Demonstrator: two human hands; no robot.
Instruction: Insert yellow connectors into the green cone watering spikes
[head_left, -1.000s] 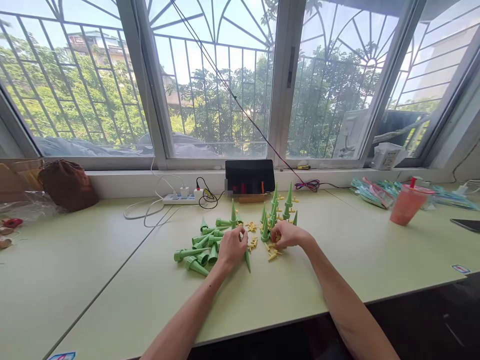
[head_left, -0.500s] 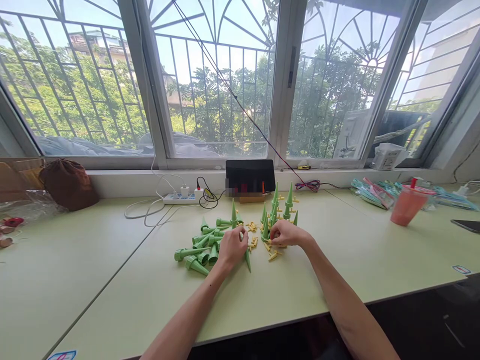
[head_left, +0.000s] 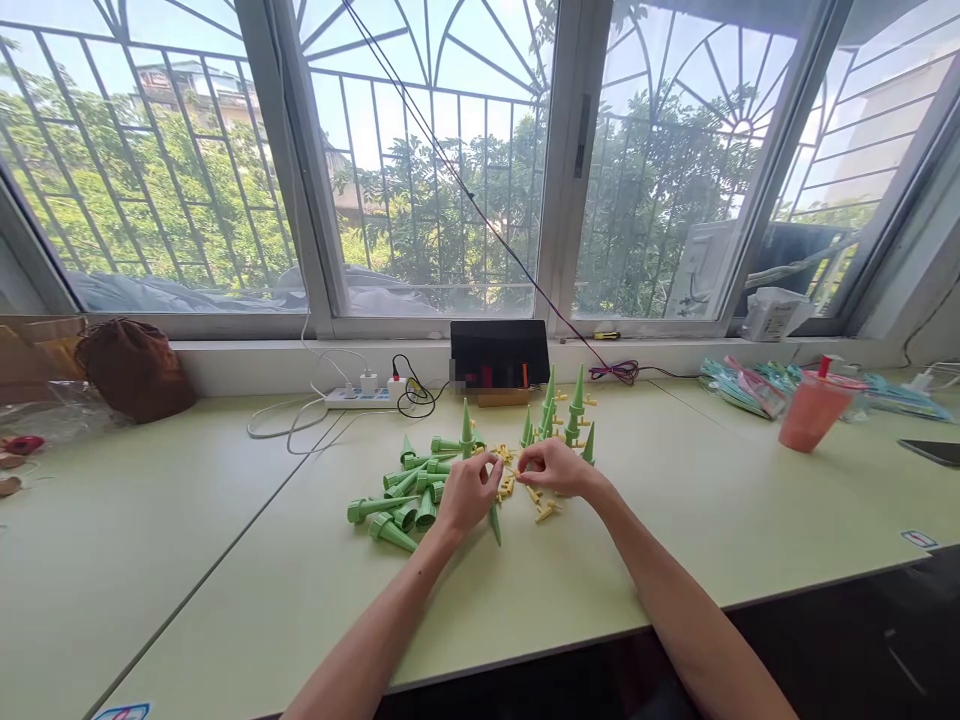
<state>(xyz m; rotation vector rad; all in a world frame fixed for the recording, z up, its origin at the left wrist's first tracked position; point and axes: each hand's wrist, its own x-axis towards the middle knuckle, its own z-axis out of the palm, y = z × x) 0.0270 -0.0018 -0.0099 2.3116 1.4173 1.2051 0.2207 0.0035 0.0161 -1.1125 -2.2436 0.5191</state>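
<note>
My left hand [head_left: 471, 490] is closed, thumb and fingertips together, beside a loose pile of hollow green plastic spikes [head_left: 401, 530]. What its fingers hold, if anything, is hidden. One green spike [head_left: 466, 430] stands upright just behind that hand, and another [head_left: 496, 522] lies under its edge. Opposite it, my right hand [head_left: 559, 467] has its fingers pinched over small yellow T-shaped valves [head_left: 546, 512]; I cannot make out what is between the fingertips. Behind the right hand, several green spikes [head_left: 576, 405] stand point up with yellow valves in their sides.
A dark tablet [head_left: 499, 352] leans at the windowsill. A power strip [head_left: 365, 398] with cables lies to its left. To the right are a red drink cup [head_left: 820, 412], plastic-wrapped packs [head_left: 750, 388] and a phone [head_left: 930, 452]. A brown drawstring bag [head_left: 136, 370] sits far left.
My right hand has moved left from the standing spikes towards the yellow valves and my left hand. The left hand has stayed almost in place, its fingers shifting slightly right.
</note>
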